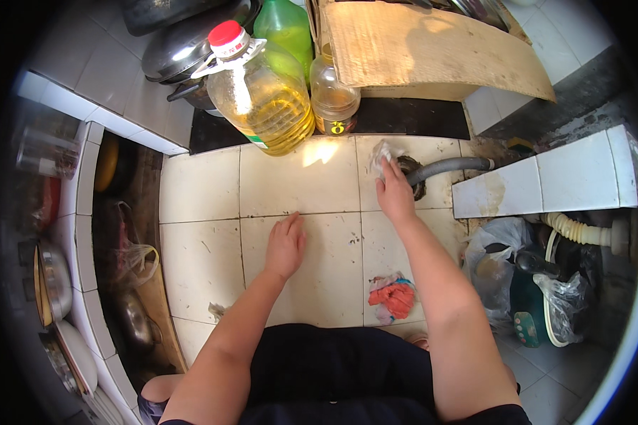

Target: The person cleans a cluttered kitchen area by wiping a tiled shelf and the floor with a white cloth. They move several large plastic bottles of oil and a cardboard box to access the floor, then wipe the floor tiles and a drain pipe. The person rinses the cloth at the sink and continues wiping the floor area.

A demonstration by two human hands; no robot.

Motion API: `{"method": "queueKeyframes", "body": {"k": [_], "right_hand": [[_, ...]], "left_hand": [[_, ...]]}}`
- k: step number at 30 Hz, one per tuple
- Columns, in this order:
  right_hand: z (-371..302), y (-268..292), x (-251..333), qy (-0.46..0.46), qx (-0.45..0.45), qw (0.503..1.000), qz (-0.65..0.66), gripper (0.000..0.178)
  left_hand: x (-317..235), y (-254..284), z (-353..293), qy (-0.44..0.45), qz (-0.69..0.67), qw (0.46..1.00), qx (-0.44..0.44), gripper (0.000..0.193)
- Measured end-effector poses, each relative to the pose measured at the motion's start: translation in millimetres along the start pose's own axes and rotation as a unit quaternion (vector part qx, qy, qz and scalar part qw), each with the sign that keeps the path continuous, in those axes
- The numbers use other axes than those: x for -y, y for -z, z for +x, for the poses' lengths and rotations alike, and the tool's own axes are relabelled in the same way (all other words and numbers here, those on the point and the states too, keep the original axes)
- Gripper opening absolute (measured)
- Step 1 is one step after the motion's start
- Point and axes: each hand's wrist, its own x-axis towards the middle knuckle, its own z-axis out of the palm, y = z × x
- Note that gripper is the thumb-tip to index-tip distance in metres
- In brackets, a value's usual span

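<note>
My right hand (395, 190) reaches to the far right of the tiled floor. Its fingers press on a crumpled whitish wipe (383, 151), just left of a drain hole (420, 190) with a grey hose (452, 166) running into it. My left hand (286, 248) rests on the cream floor tiles (299, 176) near the middle, fingers stretched forward and holding nothing. A crumpled red and white cloth or bag (392, 297) lies on the tiles close to my right forearm.
Beyond my hands stand a big oil bottle (262, 99), a jar (334, 95), a green bottle (285, 32) and a cardboard box (432, 53). Tiled ledges (546, 180) border the right. Pans (138, 319) and bowls fill the left shelves. A dark green appliance (529, 308) sits at right.
</note>
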Motion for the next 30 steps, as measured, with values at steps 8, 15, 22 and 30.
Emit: {"method": "queueKeyframes", "body": {"k": [8,15,22,30], "right_hand": [[-13,-38,17,0.042,0.183,0.977,-0.105,0.058],[-66,-29,16,0.094,0.138,0.981,0.104,0.019],[38,24,-25,-0.017,-0.106,0.994,-0.019,0.021],[82,-4,-71,-0.246,0.122,0.917,-0.291,0.063]], "left_hand": [[8,6,-5,0.023,-0.021,1.000,0.002,0.031],[10,3,11,0.033,-0.039,0.998,-0.023,0.030],[9,11,17,0.044,-0.076,0.994,-0.059,0.027],[18,17,3,0.090,-0.113,0.989,-0.025,0.028]]}}
